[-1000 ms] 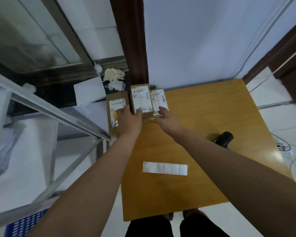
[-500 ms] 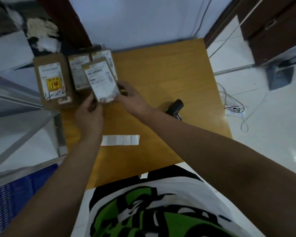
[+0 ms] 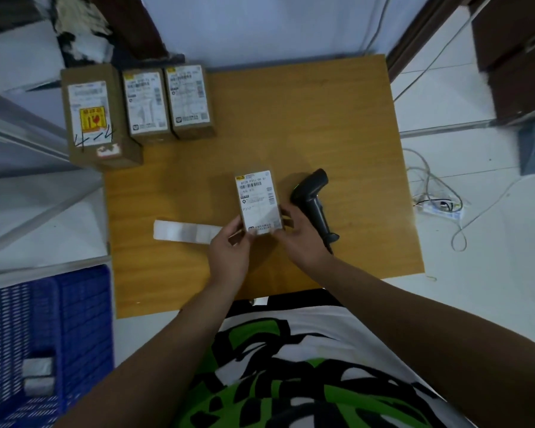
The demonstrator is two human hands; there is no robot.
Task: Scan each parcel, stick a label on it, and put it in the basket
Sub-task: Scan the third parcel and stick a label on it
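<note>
A small cardboard parcel [image 3: 258,199] with a white shipping label lies mid-table. My left hand [image 3: 229,254] grips its near left corner and my right hand [image 3: 300,242] grips its near right side. Just right of the parcel lies a black handheld scanner [image 3: 314,199]. A white strip of labels [image 3: 183,231] lies flat on the table to the left of my left hand. Three more parcels stand at the far left of the table: a large one [image 3: 95,118] with a yellow sticker and two smaller ones [image 3: 145,103] [image 3: 189,97]. A blue basket [image 3: 44,335] sits at the lower left.
The wooden table [image 3: 337,118] has bare surface on its right half. A metal rack frame [image 3: 28,149] stands to the left. Cables and a power strip [image 3: 439,205] lie on the floor at the right. Dark furniture [image 3: 513,57] stands at the far right.
Both hands took a small parcel from the row at the far left and brought it toward me to mid-table beside the scanner. The camera tilted down.
</note>
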